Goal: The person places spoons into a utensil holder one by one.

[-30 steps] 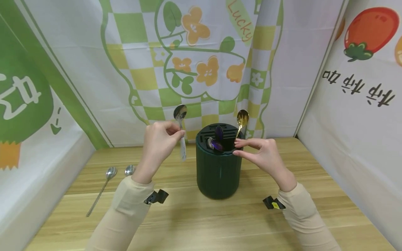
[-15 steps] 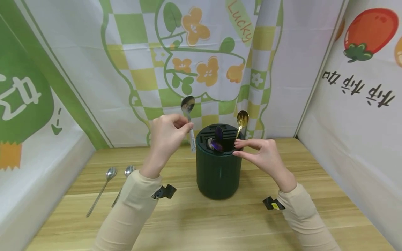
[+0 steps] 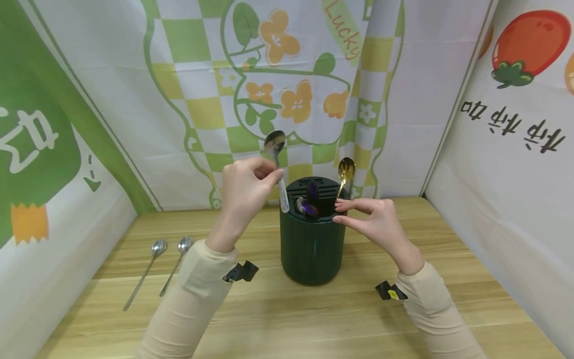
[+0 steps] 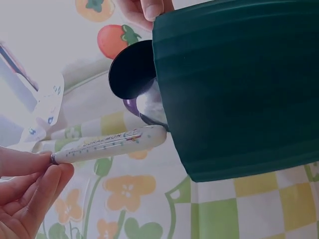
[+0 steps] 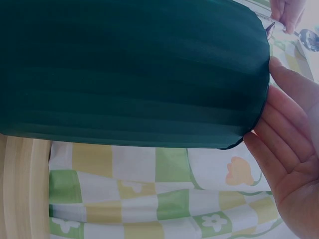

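My left hand point(image 3: 248, 192) pinches a spoon point(image 3: 283, 194) with a white printed handle, bowl up. The handle's lower end is beside the rim of a dark green ribbed cutlery holder point(image 3: 312, 254); in the left wrist view the handle point(image 4: 114, 143) points at that rim. My right hand point(image 3: 374, 219) rests its thumb and fingertips on the holder's right rim, fingers fairly straight in the right wrist view. A gold spoon point(image 3: 346, 172) stands in the holder just behind those fingertips. Purple, shiny spoons point(image 3: 310, 207) lean in the slotted top.
Two silver spoons, one farther left point(image 3: 151, 264) and one nearer point(image 3: 177, 264), lie on the wooden table point(image 3: 287, 319). A patterned cloth point(image 3: 193, 99) hangs behind the holder, and printed fabric walls point(image 3: 506, 164) stand at both sides.
My left hand has moved right and up with the spoon, bringing its handle to the holder's left rim. The nearer silver spoon is now in full view. The right hand stays still.
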Demonstrator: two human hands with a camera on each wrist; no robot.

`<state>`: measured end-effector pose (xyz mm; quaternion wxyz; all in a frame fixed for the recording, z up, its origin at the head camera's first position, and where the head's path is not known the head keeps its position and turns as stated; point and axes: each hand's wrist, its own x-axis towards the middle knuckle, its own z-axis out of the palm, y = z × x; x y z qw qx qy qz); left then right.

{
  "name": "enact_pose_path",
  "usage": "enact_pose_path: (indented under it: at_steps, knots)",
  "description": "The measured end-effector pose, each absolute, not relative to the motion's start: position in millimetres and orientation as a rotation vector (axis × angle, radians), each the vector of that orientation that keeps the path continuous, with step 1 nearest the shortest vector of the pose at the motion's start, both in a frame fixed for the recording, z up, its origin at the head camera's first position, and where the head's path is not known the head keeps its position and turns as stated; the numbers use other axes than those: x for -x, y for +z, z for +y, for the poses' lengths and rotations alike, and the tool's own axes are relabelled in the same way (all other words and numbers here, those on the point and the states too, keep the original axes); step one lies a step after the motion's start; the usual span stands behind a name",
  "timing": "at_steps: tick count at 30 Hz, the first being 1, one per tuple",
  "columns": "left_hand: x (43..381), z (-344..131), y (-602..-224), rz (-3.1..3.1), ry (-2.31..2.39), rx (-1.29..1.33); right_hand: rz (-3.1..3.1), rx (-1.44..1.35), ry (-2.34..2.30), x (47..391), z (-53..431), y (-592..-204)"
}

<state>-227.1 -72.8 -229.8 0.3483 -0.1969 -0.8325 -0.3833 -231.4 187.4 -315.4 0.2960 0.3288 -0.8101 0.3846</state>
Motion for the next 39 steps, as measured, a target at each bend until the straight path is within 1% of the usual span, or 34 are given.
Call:
enact_pose_path:
  at_steps: [4,11,14,26,33,39]
  knots:
    - [230,-68,-232,-2.120,-1.029,0.561,-2.153,-0.872,1.020,233,189,-318]
    - [234,-63,-237,-2.065,-1.028,0.609,-2.162,-0.880,1.024,214,179,-299]
    - [237,-61,-239,-2.038,-1.014,0.636,-2.172,-0.871,1.013,212,178,-297]
    - [249,-53,-252,-2.031,-0.938,0.679,-2.147,-0.882,1.027,235,189,-319]
    - [256,-52,-259,-2.058,-0.925,0.688,-2.166,-0.884,1.041,213,178,-297]
    - [259,-52,-261,-2.074,-0.928,0.766,-2.162,-0.877,1.036,213,179,-298]
